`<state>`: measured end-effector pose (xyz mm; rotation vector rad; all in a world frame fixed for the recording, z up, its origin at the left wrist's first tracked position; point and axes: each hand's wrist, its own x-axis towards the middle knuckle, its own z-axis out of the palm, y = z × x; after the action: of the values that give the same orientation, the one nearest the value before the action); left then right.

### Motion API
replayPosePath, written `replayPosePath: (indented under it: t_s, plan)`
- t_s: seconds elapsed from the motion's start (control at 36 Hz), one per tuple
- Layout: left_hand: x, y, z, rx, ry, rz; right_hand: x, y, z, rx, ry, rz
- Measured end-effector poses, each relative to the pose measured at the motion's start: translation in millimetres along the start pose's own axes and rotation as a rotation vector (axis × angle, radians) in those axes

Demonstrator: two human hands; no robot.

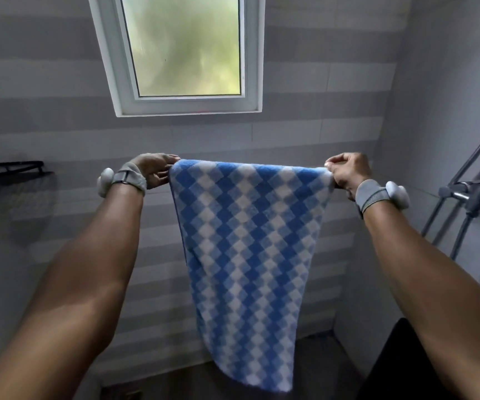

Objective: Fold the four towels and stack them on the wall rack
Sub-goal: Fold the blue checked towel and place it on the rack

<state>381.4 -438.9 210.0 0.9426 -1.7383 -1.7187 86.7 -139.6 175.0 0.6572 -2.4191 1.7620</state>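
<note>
Blue-and-white checked terry: the towel [244, 255] hangs at full length directly below the window [181, 53], held up in the air by its top edge. Lower down and far to the left of the window I see the black wall rack [16, 171], well apart from the towel. The left hand [153, 168] holds the top corner under the window's left side, and the right hand [347, 170] pinches the corner under its right side. I judge the risks to be a corner slipping from so light a pinch, or the corners meeting unevenly and leaving a crooked fold.
</note>
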Motion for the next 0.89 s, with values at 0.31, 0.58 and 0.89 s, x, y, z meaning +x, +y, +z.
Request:
replayPosePath:
  t_s: [0.31,0.58,0.89]
  plan:
    - [4,-23,9,0.072,-0.144,-0.169,-16,-15,-8,-0.123,-0.411,0.087]
    - [15,-14,6,0.003,0.009,0.034,-4,-2,6,0.020,-0.015,-0.136]
    - [11,-8,-3,-0.093,0.100,0.096,15,-3,8,0.070,0.016,-0.160]
